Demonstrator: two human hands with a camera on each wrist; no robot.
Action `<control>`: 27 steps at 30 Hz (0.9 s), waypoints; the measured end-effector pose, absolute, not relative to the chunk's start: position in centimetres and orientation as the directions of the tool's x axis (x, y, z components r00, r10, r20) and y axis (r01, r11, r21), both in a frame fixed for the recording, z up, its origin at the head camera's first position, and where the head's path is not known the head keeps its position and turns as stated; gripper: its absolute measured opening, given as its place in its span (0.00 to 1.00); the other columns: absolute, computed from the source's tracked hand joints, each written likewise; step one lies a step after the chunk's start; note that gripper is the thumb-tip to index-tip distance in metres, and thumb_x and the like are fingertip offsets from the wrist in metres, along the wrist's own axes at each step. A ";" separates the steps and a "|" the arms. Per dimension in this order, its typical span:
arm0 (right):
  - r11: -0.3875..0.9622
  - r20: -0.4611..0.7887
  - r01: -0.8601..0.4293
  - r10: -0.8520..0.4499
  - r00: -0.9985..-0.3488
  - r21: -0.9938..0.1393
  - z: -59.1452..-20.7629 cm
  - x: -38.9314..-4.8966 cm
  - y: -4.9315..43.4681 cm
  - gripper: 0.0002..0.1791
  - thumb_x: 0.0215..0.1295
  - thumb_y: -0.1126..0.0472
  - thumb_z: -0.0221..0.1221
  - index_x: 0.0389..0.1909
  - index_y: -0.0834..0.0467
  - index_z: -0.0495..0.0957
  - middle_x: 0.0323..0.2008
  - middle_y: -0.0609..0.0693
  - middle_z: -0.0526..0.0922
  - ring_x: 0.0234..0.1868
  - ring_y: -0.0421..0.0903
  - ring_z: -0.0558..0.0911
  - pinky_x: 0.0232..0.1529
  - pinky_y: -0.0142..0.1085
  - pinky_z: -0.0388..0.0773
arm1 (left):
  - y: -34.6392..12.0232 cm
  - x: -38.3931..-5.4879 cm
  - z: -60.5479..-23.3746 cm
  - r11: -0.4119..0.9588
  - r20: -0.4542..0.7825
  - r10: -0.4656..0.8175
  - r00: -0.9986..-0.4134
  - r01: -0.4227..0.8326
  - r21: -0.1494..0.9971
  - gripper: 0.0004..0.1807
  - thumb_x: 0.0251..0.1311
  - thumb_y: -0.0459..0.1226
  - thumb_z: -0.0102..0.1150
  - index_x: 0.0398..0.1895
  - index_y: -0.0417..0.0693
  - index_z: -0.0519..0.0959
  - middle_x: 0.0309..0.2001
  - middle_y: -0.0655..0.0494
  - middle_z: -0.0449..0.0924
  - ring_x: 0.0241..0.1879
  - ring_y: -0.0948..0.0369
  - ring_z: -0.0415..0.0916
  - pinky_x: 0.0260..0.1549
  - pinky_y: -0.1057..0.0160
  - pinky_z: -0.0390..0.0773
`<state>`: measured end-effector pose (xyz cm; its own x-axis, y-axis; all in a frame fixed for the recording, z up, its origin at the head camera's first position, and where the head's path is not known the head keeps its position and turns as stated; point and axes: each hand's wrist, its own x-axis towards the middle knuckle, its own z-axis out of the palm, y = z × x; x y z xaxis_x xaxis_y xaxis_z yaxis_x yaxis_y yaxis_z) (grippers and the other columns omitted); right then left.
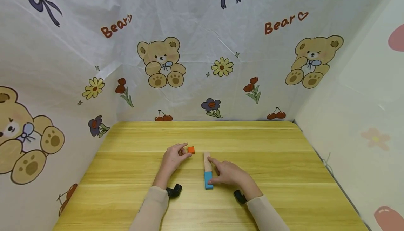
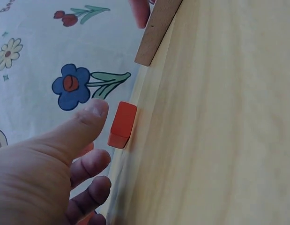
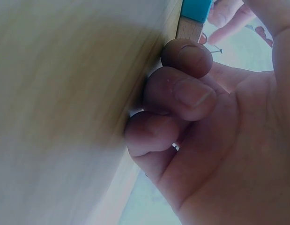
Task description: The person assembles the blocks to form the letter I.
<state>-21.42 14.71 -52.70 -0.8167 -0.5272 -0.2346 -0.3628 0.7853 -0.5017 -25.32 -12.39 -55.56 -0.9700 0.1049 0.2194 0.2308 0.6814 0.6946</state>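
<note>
In the head view, a small orange block lies on the table. My left hand is beside it, thumb and index finger spread around its near side. The left wrist view shows a gap between the thumb and the orange block. To the right, a plain wooden block and a blue block lie end to end in a line. My right hand touches them, its extended index finger on the plain block and its thumb on the blue one. The other right fingers are curled against the tabletop.
The yellow wood-grain table carries the blocks. Patterned cloth with printed bears and flowers hangs behind it and along the left side. A pale wall covering stands at the right edge. Black wrist cameras sit by both sleeves.
</note>
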 end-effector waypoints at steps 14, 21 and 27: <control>0.779 -0.224 -0.374 -0.536 -0.814 -0.504 -52.8 -21.5 14.7 0.57 0.60 0.35 0.73 0.84 0.52 0.60 0.25 0.43 0.74 0.24 0.39 0.68 0.27 0.33 0.64 | -11.8 -25.9 -56.4 0.706 0.207 0.062 -0.976 0.190 0.682 0.18 0.62 0.41 0.76 0.54 0.48 0.89 0.31 0.61 0.82 0.31 0.63 0.76 0.41 0.53 0.82; 0.781 -0.227 -0.373 -0.535 -0.814 -0.501 -52.8 -21.5 14.7 0.56 0.60 0.35 0.73 0.84 0.52 0.60 0.25 0.43 0.74 0.24 0.39 0.68 0.28 0.33 0.64 | -11.7 -26.1 -56.4 0.688 0.191 0.028 -0.981 0.157 0.708 0.15 0.63 0.41 0.75 0.52 0.51 0.90 0.32 0.60 0.84 0.29 0.65 0.75 0.36 0.60 0.77; 0.779 -0.227 -0.371 -0.535 -0.814 -0.505 -52.8 -21.5 14.7 0.56 0.61 0.35 0.73 0.84 0.52 0.59 0.26 0.43 0.74 0.25 0.39 0.68 0.28 0.33 0.64 | -11.7 -26.2 -56.5 0.655 0.198 0.018 -0.980 0.161 0.738 0.15 0.64 0.42 0.75 0.53 0.51 0.90 0.34 0.59 0.86 0.30 0.64 0.75 0.34 0.61 0.76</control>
<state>-21.45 14.72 -52.75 -0.8136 -0.5351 -0.2274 -0.3712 0.7792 -0.5051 -26.17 -11.72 -56.48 -0.9800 0.0180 0.1982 0.1614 0.6547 0.7384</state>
